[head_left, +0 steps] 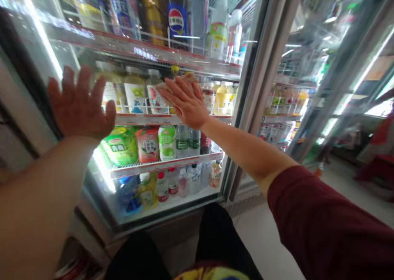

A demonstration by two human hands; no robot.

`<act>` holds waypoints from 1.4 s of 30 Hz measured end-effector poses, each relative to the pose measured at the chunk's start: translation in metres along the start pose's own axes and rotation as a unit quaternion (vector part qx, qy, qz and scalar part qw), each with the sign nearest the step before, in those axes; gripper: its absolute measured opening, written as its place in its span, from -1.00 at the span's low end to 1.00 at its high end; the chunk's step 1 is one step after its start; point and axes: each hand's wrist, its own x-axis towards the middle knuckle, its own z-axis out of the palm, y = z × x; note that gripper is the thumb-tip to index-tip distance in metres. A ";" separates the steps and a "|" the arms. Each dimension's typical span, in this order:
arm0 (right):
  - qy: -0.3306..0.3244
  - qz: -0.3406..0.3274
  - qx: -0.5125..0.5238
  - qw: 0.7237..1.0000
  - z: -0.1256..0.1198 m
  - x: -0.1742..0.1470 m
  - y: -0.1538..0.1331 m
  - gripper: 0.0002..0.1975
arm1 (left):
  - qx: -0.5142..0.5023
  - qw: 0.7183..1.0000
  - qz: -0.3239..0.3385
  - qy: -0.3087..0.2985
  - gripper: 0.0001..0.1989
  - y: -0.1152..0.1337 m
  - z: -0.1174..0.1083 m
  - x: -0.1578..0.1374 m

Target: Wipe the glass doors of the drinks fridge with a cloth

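Observation:
My right hand [188,101] lies flat over a light brown cloth [193,78], pressing it to the glass door [238,126] of a drinks fridge. Only the edges of the cloth show past the fingers. Fingers spread, my left hand [82,107] is up near the left side of the same door and holds nothing. I cannot tell whether its palm touches the glass. Behind the pane, bottles stand on the middle shelf [203,119], partly covered by my right hand.
A Pepsi bottle [177,19] stands among others on the upper shelf. Below are a green multipack [120,146], a red pack [147,144] and several bottles. A metal door frame [267,66] divides this fridge from another on the right. Pale floor [261,230] lies below right.

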 end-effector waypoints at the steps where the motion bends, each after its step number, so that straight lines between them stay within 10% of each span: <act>1: 0.013 0.015 0.007 1.000 0.005 -0.001 -0.007 -0.36 | -0.002 1.000 -0.011 -0.013 -0.15 0.001 0.001 0.000; 9: 0.049 -0.087 0.099 0.990 0.017 0.033 -0.037 -0.27 | -0.003 1.000 -0.026 -0.008 -0.19 0.007 0.001 -0.002; 17: 0.098 -0.031 0.129 0.986 0.013 0.068 -0.069 -0.24 | -0.006 1.000 -0.015 -0.010 -0.20 0.006 0.000 -0.002; 30: 0.048 -0.051 0.044 0.997 -0.015 0.164 -0.024 -0.40 | -0.003 1.000 0.005 0.019 -0.20 0.006 0.002 -0.004; 35: 0.138 0.100 0.080 0.982 -0.022 0.174 0.003 -0.43 | 0.001 1.000 0.003 0.010 -0.19 0.005 0.002 -0.004; 42: 0.090 -0.056 0.060 0.993 -0.022 0.140 0.013 -0.41 | 0.009 1.000 -0.011 -0.002 -0.24 0.003 0.002 -0.005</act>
